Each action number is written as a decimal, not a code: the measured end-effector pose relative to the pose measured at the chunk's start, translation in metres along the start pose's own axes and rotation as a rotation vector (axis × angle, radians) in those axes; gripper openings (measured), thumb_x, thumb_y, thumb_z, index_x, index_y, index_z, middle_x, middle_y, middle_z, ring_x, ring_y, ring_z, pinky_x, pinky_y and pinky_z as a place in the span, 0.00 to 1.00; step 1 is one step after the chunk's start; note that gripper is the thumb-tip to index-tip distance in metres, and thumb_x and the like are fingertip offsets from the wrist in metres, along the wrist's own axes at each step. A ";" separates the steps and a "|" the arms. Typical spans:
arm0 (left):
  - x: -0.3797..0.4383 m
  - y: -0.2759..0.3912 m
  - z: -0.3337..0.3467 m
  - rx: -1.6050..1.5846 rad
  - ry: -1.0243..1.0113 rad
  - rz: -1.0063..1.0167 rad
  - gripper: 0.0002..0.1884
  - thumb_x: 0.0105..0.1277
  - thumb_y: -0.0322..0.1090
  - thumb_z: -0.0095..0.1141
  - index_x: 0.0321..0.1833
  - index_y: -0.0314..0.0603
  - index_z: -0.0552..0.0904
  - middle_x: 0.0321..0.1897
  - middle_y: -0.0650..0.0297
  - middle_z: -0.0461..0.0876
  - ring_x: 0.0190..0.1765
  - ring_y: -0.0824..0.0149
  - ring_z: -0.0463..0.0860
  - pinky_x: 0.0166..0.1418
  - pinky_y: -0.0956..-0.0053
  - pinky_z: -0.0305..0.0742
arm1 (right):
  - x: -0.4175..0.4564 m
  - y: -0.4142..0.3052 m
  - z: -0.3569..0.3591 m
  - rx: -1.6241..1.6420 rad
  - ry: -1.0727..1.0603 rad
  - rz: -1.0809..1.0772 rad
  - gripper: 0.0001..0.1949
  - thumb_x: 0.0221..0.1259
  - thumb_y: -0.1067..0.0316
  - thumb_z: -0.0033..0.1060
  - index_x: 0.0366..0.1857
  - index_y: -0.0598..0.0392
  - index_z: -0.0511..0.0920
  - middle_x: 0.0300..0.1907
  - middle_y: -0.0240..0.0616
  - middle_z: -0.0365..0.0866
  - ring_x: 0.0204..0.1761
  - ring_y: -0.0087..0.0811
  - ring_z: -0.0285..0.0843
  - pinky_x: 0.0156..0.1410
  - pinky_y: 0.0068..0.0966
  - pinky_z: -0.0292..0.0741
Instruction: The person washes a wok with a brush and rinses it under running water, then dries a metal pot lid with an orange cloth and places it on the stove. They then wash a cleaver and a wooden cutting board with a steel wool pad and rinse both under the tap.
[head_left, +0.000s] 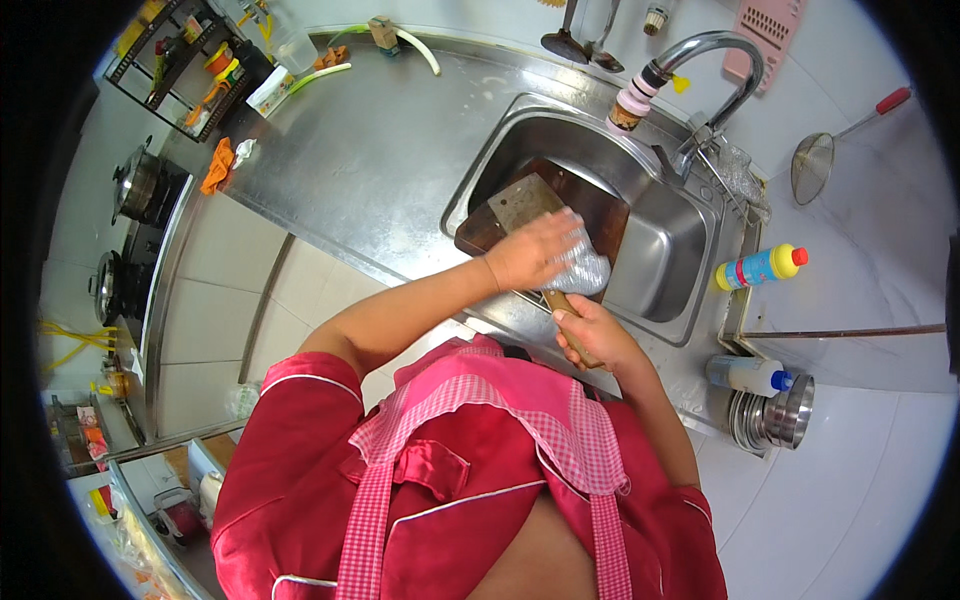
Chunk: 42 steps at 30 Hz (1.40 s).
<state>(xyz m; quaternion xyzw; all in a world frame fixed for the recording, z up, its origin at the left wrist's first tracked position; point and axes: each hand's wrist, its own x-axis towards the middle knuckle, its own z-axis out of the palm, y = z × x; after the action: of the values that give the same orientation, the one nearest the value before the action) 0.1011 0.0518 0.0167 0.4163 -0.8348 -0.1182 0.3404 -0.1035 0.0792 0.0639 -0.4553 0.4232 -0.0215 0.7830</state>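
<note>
A cleaver with a broad metal blade (523, 201) lies flat above a dark wooden cutting board (596, 206) in the left part of the sink. My right hand (596, 331) is closed around the cleaver's wooden handle (562, 301). With my left hand (534, 251) I hold a silvery scouring cloth (589, 264) against the blade. Motion blurs the fingers, and the hand and cloth hide much of the blade. The board rests at a slant across the sink basin (667, 247).
A curved faucet (739, 45) with a pink filter head rises behind the sink. The steel counter (360, 150) stretches left towards a stove with pots (139, 184). A yellow-and-blue bottle (757, 268) stands right of the sink, near another bottle (742, 373) and stacked metal bowls (787, 412).
</note>
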 end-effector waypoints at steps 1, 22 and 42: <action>0.001 -0.012 0.000 0.036 0.032 -0.068 0.17 0.65 0.37 0.58 0.51 0.30 0.79 0.66 0.48 0.69 0.71 0.46 0.64 0.72 0.58 0.63 | -0.002 0.001 0.001 -0.006 0.005 -0.018 0.09 0.69 0.59 0.49 0.44 0.50 0.68 0.24 0.30 0.71 0.16 0.20 0.66 0.16 0.22 0.65; 0.013 0.026 0.006 -0.004 -0.030 -0.031 0.19 0.69 0.43 0.51 0.59 0.42 0.79 0.63 0.45 0.71 0.71 0.40 0.61 0.73 0.51 0.57 | -0.007 -0.002 -0.015 0.093 -0.010 -0.007 0.10 0.70 0.59 0.49 0.47 0.52 0.68 0.24 0.31 0.71 0.16 0.21 0.67 0.16 0.22 0.66; 0.014 -0.099 -0.009 -0.020 0.234 -0.990 0.26 0.69 0.52 0.48 0.40 0.27 0.82 0.34 0.39 0.82 0.43 0.44 0.83 0.49 0.59 0.74 | -0.020 -0.003 -0.015 0.077 -0.087 0.051 0.16 0.69 0.62 0.46 0.56 0.54 0.67 0.28 0.36 0.74 0.19 0.22 0.70 0.20 0.20 0.68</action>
<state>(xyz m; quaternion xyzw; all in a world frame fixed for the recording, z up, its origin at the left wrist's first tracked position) 0.1617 -0.0199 -0.0175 0.7690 -0.4926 -0.2260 0.3390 -0.1260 0.0756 0.0756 -0.4144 0.3993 0.0022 0.8178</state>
